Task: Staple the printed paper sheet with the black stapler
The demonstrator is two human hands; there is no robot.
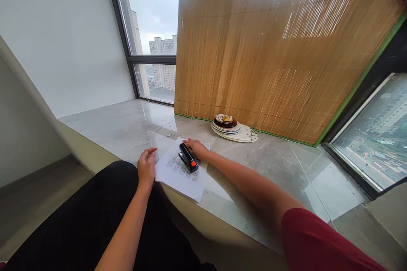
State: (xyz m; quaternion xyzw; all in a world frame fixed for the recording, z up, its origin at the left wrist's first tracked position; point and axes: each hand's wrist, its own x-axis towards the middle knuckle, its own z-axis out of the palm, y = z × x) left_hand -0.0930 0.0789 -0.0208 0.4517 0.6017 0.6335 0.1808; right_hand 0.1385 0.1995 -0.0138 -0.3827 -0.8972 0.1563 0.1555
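Observation:
A black stapler (pixel 188 157) with an orange-red end lies on a small stack of printed paper sheets (pixel 179 172) on the grey marble sill. My right hand (pixel 197 148) rests just behind the stapler, fingers curled loosely against its far side and on the paper. At the paper's left edge sits my left hand (pixel 146 166), fingers bent and slightly apart, with the fingertips near the sheet's corner. Nothing shows inside either hand.
A stack of plates (pixel 234 130) with a small patterned dish on top stands against a bamboo mat (pixel 273 59) leaning on the window. The marble sill (pixel 280 165) drops off at its front edge by my black-clad lap. Windows lie at the right and at the back.

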